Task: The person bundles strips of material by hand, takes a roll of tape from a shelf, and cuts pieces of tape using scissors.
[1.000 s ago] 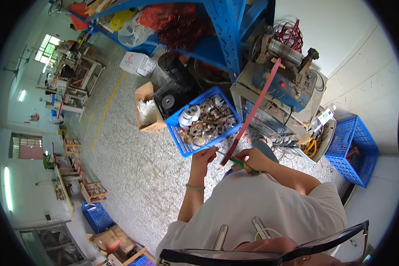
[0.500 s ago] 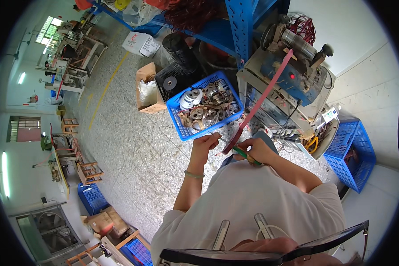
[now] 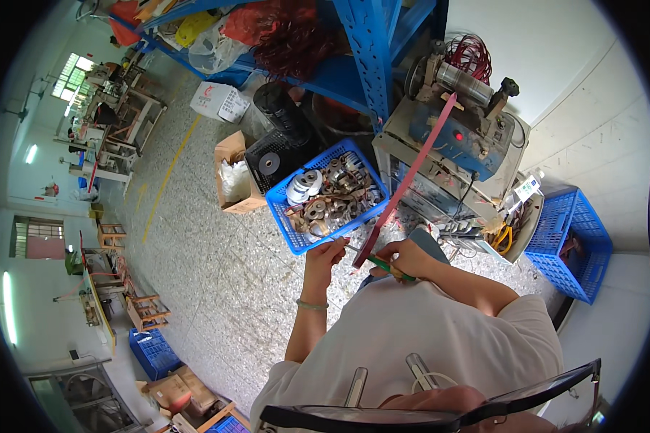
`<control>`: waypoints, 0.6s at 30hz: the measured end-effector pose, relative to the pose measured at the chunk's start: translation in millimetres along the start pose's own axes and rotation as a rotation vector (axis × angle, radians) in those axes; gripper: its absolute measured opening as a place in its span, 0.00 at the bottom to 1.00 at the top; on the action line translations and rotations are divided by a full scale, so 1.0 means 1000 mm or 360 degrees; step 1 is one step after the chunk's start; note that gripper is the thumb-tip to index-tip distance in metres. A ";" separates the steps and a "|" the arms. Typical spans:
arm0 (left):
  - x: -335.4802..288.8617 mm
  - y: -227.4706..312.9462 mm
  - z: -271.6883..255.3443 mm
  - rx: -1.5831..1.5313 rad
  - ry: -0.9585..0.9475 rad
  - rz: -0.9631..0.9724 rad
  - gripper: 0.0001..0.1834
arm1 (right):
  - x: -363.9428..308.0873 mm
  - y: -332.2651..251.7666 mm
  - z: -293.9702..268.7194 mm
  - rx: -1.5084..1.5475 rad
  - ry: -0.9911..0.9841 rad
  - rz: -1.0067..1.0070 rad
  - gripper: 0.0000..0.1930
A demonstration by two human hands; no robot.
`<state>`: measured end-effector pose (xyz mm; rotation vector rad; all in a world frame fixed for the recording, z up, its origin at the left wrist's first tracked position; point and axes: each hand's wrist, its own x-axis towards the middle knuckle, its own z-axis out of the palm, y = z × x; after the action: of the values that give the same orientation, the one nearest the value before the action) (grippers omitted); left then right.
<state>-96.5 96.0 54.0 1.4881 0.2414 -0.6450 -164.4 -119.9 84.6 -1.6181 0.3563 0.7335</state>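
My right hand [image 3: 406, 260] is closed round a green-handled tool [image 3: 383, 264] with a thin metal shaft. The shaft points left toward my left hand [image 3: 326, 258], whose thumb and fingers are pinched together at its tip. What those fingers hold is too small to make out. A dark red strap [image 3: 404, 184] slants down from a bench machine [image 3: 455, 144]. Its lower end lies between my hands, by the tool's shaft; whether the two touch, I cannot tell. Just beyond my left hand stands a blue basket [image 3: 287, 234] holding metal rollers, wheels and spools.
A blue metal rack [image 3: 365, 58] with bundled red cords stands behind. An open carton [image 3: 231, 151] and a black crate [image 3: 256, 173] sit beside the basket. At right are a cluttered bin [image 3: 531, 227] and another blue crate [image 3: 585, 252]. Workbenches line the left.
The view has tilted slightly, so the basket, rack and hands sit lower in it. Both hands keep nearly the same place by the strap's end, and the tool stays in the right hand.
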 end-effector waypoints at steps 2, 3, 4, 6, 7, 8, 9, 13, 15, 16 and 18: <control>0.002 -0.003 -0.003 -0.0018 -0.0010 -0.0005 0.17 | 0.001 0.001 0.002 0.0007 0.0004 0.0016 0.24; 0.003 -0.005 -0.004 -0.0041 -0.0001 -0.0016 0.17 | 0.002 0.002 0.002 0.0010 0.0014 0.0015 0.24; 0.003 -0.005 -0.005 -0.0058 0.0005 -0.0023 0.16 | 0.003 0.003 0.003 0.0022 -0.0010 0.0017 0.25; 0.003 -0.006 -0.006 -0.0040 -0.0001 -0.0029 0.16 | 0.003 0.003 0.003 0.0035 -0.0033 0.0021 0.25; 0.003 -0.007 -0.006 -0.0024 0.0003 -0.0037 0.16 | 0.003 0.002 0.004 0.0009 -0.0024 0.0012 0.25; 0.004 -0.007 -0.007 -0.0025 0.0003 -0.0040 0.16 | 0.002 0.001 0.004 -0.0017 -0.0016 0.0004 0.25; 0.004 -0.008 -0.007 -0.0030 -0.0004 -0.0028 0.16 | 0.001 0.001 0.005 -0.0017 -0.0025 0.0012 0.25; 0.003 -0.004 -0.006 -0.0014 -0.0026 -0.0006 0.16 | 0.001 0.000 0.007 -0.0015 0.0006 0.0052 0.24; 0.003 -0.005 -0.008 -0.0013 -0.0034 -0.0015 0.17 | 0.003 0.006 0.008 -0.0009 0.0052 -0.0053 0.25; 0.003 -0.006 -0.009 -0.0001 -0.0048 -0.0014 0.17 | 0.003 0.005 0.009 0.0045 0.0030 -0.0017 0.26; 0.002 -0.007 -0.010 -0.0008 -0.0025 -0.0025 0.16 | 0.001 0.001 0.011 0.0041 0.0024 0.0022 0.26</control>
<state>-96.7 105.2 46.2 1.4768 0.2426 -0.6677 -166.8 -109.5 82.3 -1.5989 0.3864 0.7249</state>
